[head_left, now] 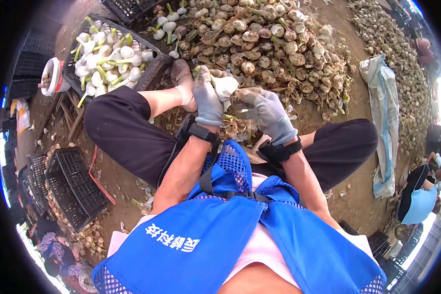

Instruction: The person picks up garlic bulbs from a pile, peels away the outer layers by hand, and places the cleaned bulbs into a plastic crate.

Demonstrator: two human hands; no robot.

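My left hand (207, 100), in a grey-white glove, is closed around a white garlic bulb (225, 87) in front of my lap. The bulb's cut stem end points up and left. My right hand (270, 111), gloved too, has its fingers bent together close to the bulb's right side. Brown papery skin shows by those fingertips, but what they pinch is hard to make out. Beyond both hands lies a large heap of unpeeled garlic (259, 44). Loose skins (237, 128) are scattered below the hands.
At left, a black crate (154, 68) holds clean white garlic bulbs; a white bucket (54, 77) stands beside it. Another black crate (78, 183) sits lower left. A pale sack (384, 122) lies at right. Other people (421, 196) are at the edges.
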